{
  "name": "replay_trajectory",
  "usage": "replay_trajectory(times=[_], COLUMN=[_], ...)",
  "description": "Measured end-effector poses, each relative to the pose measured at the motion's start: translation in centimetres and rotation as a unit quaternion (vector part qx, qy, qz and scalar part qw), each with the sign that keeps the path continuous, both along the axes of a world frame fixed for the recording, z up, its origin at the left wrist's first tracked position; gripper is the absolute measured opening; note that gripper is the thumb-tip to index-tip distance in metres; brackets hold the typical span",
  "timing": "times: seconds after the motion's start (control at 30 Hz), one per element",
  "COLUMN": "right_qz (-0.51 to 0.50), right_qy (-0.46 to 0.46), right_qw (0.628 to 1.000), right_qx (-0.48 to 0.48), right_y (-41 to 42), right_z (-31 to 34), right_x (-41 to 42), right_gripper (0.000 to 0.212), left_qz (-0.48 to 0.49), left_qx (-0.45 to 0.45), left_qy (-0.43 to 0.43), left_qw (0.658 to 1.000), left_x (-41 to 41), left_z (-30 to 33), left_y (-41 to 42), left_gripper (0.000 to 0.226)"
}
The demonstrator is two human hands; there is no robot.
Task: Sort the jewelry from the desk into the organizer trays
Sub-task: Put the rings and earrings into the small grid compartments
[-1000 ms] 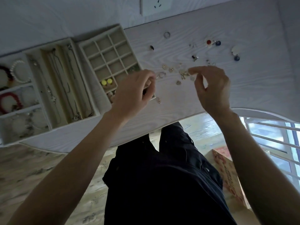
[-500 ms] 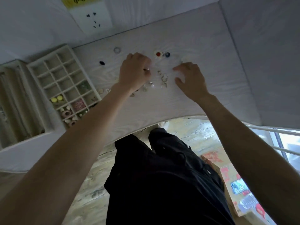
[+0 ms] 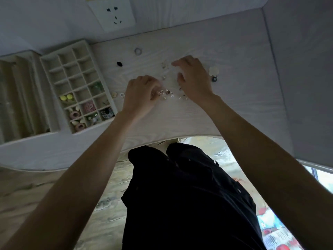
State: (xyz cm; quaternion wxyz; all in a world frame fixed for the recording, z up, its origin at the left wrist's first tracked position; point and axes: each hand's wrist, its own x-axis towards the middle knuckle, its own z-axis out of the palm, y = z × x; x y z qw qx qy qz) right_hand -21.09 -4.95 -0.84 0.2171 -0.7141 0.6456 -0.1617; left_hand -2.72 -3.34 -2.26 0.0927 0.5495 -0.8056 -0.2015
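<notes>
Small jewelry pieces (image 3: 166, 92) lie scattered on the white desk (image 3: 162, 121). My left hand (image 3: 141, 95) hovers low over this cluster, with curled fingers whose tips are down among the pieces. Whether it pinches one is hidden. My right hand (image 3: 193, 78) is just beyond, with bent fingers whose tips touch the desk beside a few tiny pieces (image 3: 164, 65). The grid organizer tray (image 3: 69, 57) sits to the left, its near cells holding yellow, pink and dark items. A tray with long compartments (image 3: 21, 94) stands further left.
On the desk lie a ring (image 3: 138, 51), a dark bead (image 3: 119, 64), two small earrings (image 3: 118, 94), a white piece (image 3: 213, 70) and a blue bead (image 3: 214, 79). Walls close the desk at the back and right. A wall socket (image 3: 115, 13) is behind.
My left hand has drawn back from the far pieces to the nearer cluster. My right hand has shifted left and farther out, covering the red and blue beads. The view has swung right.
</notes>
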Motion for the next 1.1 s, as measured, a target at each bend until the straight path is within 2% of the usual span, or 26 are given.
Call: replay_trajectory(times=[0.07, 0.13, 0.23, 0.37, 0.5, 0.63, 0.73, 0.8, 0.9, 0.97, 1.1], right_qz=[0.041, 0.068, 0.066, 0.046, 0.022, -0.020, -0.067, -0.078, -0.091, -0.113, -0.108], right_qy=[0.011, 0.041, 0.090, 0.092, 0.078, 0.076, -0.008, -0.009, 0.019, 0.006, 0.005], right_qw=[0.999, 0.997, 0.994, 0.995, 0.996, 0.996, 0.997, 0.996, 0.993, 0.990, 0.990], right_qx=[-0.008, 0.003, 0.017, 0.017, 0.024, 0.029, 0.026, 0.038, 0.073, 0.084, 0.085], right_y=[-1.6, -2.9, -3.7, -2.2, 0.1, 1.2, 1.8, 1.9, 1.5, 1.4, 1.9], right_z=[-0.5, -1.1, -1.6, -1.5, -1.3, -0.6, 0.2, 0.2, -0.1, -0.3, -0.3], right_x=[1.0, 2.1, 2.8, 3.1, 3.6, 5.1, 6.8, 7.6, 7.8, 7.5, 7.4], right_gripper=[0.044, 0.040, 0.026, 0.024, 0.018, 0.014, 0.010, 0.010, 0.014, 0.013, 0.012], left_qz=[0.009, 0.016, 0.015, 0.037, 0.070, 0.124, 0.148, 0.153, 0.157, 0.159, 0.157], left_qx=[0.004, 0.014, 0.036, 0.021, -0.012, 0.003, 0.007, -0.017, -0.073, -0.077, -0.068], left_qy=[-0.008, -0.006, 0.014, 0.055, 0.105, 0.145, 0.160, 0.146, 0.064, 0.013, 0.006], left_qw=[1.000, 1.000, 0.999, 0.998, 0.992, 0.982, 0.976, 0.977, 0.983, 0.984, 0.985], left_x=[0.0, 0.0, 0.0, 1.0, 2.6, 4.3, 5.9, 6.9, 8.1, 8.7, 9.8], left_z=[0.2, 0.4, 0.6, 0.4, 0.7, 1.2, 1.3, 1.3, 1.2, 1.1, 0.4], left_y=[0.0, 0.1, 0.2, 1.2, 2.8, 4.1, 4.6, 4.6, 4.3, 4.2, 3.9], left_gripper=[0.028, 0.023, 0.022, 0.018, 0.019, 0.024, 0.024, 0.021, 0.022, 0.023, 0.024])
